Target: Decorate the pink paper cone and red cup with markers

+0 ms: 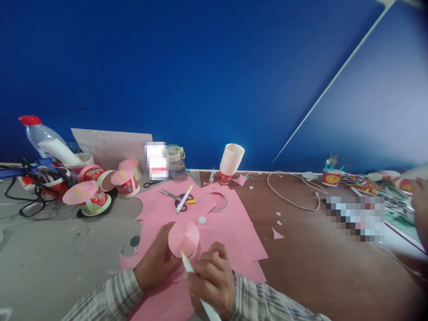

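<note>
My left hand [157,258] is wrapped round a paper cup, mostly hidden, topped with a round pink paper disc [183,234]. In my right hand [214,281] is a white marker [187,263], its yellow tip at the near edge of the disc; I cannot tell if it touches. Pink paper sheets [234,236] lie under both hands. Beyond the cup on the paper are open scissors [174,196], a second white marker [184,199], a yellow cap [191,201], a ring like a tape roll [226,203] and a small white round piece [202,220].
Several cups with pink disc tops [123,185] stand at left, near a red-capped bottle [43,133]. A leaning cup stack [232,160], a water jar [176,162] and a white cable [287,205] are behind. At right, another person's hand [420,200] is near colourful sticks [359,182].
</note>
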Demonstrator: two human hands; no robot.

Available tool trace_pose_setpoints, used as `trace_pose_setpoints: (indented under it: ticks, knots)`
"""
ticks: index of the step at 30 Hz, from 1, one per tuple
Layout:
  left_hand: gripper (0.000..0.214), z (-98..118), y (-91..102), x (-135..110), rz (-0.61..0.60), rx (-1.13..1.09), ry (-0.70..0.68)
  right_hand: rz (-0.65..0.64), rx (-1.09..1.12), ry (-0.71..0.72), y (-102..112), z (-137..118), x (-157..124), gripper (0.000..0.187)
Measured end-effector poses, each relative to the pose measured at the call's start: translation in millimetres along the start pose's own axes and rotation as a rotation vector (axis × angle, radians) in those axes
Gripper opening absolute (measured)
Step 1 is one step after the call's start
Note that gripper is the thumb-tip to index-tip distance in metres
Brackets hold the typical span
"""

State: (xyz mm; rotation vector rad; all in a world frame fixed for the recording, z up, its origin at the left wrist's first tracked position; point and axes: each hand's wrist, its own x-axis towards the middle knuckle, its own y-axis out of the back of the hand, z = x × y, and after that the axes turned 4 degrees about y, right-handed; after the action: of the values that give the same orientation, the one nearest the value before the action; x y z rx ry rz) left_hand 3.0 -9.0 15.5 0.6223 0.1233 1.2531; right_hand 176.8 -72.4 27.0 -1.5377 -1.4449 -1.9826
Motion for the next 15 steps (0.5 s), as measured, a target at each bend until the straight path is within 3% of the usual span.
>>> trace_pose_setpoints:
  ticks: [8,15]
  knots:
    - [0.059,0.0,-0.6,-1.0,0.022,-0.03,0.012,0.151,0.003,-0.123,1.2,-0.7,-8.2,0.007]
    - [0.059,0.9,0.3,-0.4,0.019,-0.01,0.002,0.122,0.005,-0.109,0.5,-2.5,-7.8,0.008]
